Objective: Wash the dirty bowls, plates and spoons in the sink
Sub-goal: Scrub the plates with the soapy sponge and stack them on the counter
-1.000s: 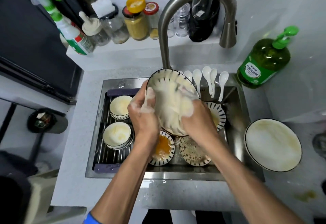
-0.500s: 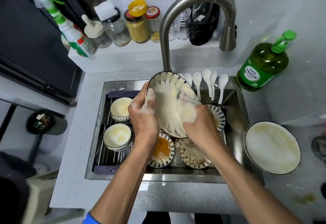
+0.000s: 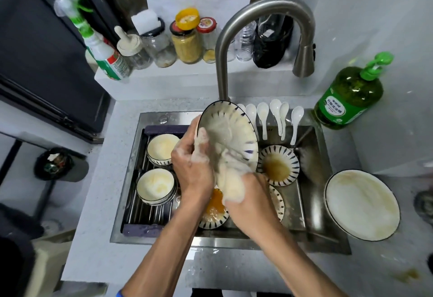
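A large soapy plate [image 3: 230, 130] with dark stripes on its rim is tilted above the steel sink [image 3: 314, 224]. My left hand [image 3: 191, 170] grips its left edge, thumb on the face. My right hand [image 3: 248, 193] holds a sudsy white cloth [image 3: 230, 186] against the plate's lower part. Under them lie striped dirty bowls, one with orange sauce [image 3: 214, 207], one with a brown stain [image 3: 278, 168]. Two stacks of cream bowls [image 3: 155, 185] sit on the rack at the sink's left. Several white spoons [image 3: 276, 116] lean on the sink's back edge.
A curved tap [image 3: 264, 18] arches over the sink. A green soap bottle [image 3: 349, 95] stands at the back right, and a stained white plate [image 3: 362, 205] lies on the counter to the right. Jars and a spray bottle [image 3: 100, 46] line the ledge behind.
My right hand with the cloth has slid down from the middle of the plate to its lower edge. The plate has tipped a little, and the brown-stained bowl now shows fully.
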`<state>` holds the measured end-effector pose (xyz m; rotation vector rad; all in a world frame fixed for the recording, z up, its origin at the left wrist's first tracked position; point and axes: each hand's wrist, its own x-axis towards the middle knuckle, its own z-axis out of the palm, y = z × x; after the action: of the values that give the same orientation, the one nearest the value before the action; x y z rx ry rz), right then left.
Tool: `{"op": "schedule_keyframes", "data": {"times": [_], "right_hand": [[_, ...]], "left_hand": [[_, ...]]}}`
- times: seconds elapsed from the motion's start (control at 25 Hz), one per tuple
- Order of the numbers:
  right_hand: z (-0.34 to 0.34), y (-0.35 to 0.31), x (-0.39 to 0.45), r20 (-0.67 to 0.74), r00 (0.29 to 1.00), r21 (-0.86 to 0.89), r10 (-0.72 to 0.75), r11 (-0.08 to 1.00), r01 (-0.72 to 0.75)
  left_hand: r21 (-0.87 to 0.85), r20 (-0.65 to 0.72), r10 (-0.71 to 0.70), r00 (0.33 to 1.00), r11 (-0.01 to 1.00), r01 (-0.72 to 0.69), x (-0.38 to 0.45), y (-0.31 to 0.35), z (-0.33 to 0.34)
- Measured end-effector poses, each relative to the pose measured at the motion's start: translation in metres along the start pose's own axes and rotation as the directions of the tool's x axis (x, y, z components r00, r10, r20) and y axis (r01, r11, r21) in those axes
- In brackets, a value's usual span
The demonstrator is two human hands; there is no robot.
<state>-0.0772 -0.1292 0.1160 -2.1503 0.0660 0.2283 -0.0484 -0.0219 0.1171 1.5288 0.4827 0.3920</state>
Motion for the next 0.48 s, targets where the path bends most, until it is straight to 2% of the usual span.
{"op": "schedule_keyframes", "data": {"times": [0.08,0.16,0.24,0.36,0.4,0.48], "right_hand": [[-0.002,0.007,0.004,0.027,0.999,-0.080,0.025,0.996,-0.023],[-0.003,0.010,0.009,-0.048,0.992,-0.293,0.118,0.948,-0.127],[-0.005,0.021,0.016,-0.114,0.975,-0.365,0.191,0.904,-0.221],[-0.010,0.033,0.034,-0.099,0.961,-0.096,0.258,0.959,-0.268],[-0.010,0.033,0.039,-0.108,0.951,0.009,0.291,0.956,-0.292],[-0.013,0.036,0.049,-0.186,0.891,0.279,0.414,0.892,-0.356]], "left_hand": [[-0.016,0.032,-0.041,0.999,0.999,0.041,-0.003,0.002,0.001],[-0.012,0.034,0.006,0.999,1.000,-0.006,-0.013,0.004,-0.001],[0.068,0.105,0.053,0.993,0.996,-0.061,-0.020,0.004,-0.003],[0.194,0.320,-0.015,0.947,0.980,-0.050,0.001,0.007,-0.009],[0.240,0.357,0.000,0.934,0.966,-0.092,0.009,0.010,-0.011],[0.283,0.294,0.045,0.955,0.950,-0.132,0.020,0.011,-0.010]]}}
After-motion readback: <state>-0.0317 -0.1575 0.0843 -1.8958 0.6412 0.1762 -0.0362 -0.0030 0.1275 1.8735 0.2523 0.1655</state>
